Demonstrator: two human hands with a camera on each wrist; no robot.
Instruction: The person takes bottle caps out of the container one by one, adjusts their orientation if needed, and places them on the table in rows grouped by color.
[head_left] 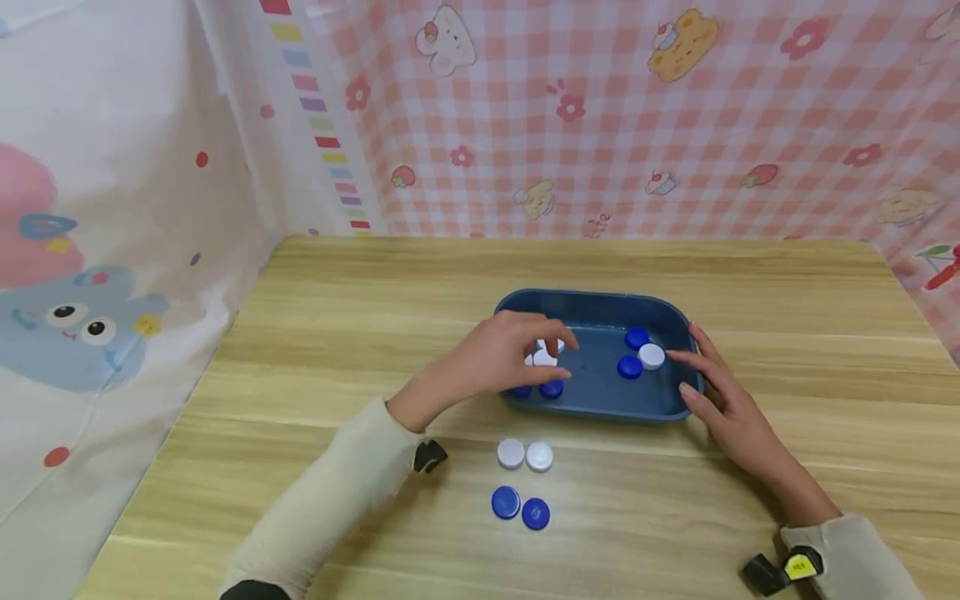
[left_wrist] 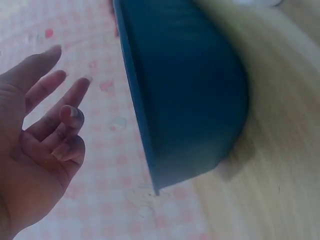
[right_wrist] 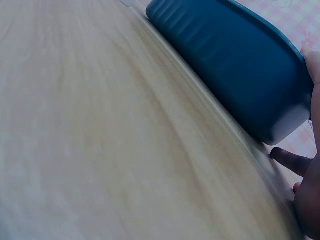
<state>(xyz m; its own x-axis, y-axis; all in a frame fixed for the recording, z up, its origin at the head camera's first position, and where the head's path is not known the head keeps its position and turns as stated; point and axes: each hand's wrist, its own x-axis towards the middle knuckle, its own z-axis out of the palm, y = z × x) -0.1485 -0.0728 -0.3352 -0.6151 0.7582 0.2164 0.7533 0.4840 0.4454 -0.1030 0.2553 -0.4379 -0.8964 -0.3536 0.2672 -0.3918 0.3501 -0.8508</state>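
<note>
1. a pale wood-grain tabletop meets pink-and-white checked, cartoon-print fabric at its back edge.
2. mid-table, a dark blue, rounded rectangular plastic tray has wood stretching to either side and behind.
3. the left hand, loosely curved, holding nothing, hovers over its left end.
4. the right hand, fingers spread, gripping nothing, is at the right rim.
5. round white discs and round blue discs lie at both ends inside; two of each sit in front.

The tray right of centre is coloured dark teal-blue; white caps and bright blue caps are shown at lower centre. The worktop is streaked with yellowish-brown grain. The cloth above is checked pink and white.
</note>
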